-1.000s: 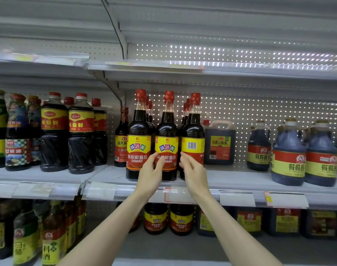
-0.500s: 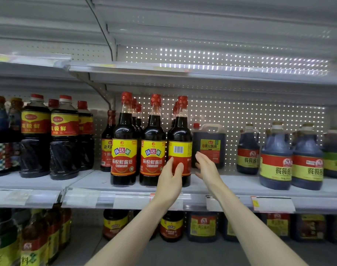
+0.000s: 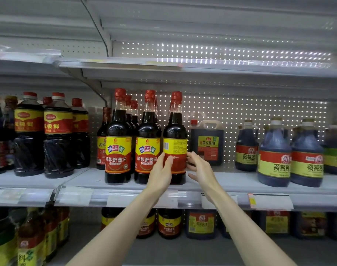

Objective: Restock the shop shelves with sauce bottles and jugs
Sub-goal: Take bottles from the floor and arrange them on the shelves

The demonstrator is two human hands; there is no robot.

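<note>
- Our left hand (image 3: 161, 173) lies against the front-left of the third bottle (image 3: 175, 131). The fingers are nearly straight and close together on the red band of its label. It presses rather than grips, and we cannot see the thumb.
- Our right hand (image 3: 200, 167) meets the same bottle from the right. The fingers are lightly bent with their tips touching its side, and the thumb is spread low, touching nothing.
- The bottle stands upright at the front of the shelf (image 3: 231, 181), just beside two like bottles (image 3: 147, 150) on its left. A jug (image 3: 208, 144) sits further back on its right.
- Its label turns barcode and small print toward us, while the two neighbours show their front labels.
- We judge the step in hand to be facing up: the bottle is placed, and we are set to turn it.
- The next move calls for a twist about its own axis between both hands, base flat on the shelf, until the front label matches the row.
- Tall and narrow, it could tip against its neighbour if we push too high.
</note>
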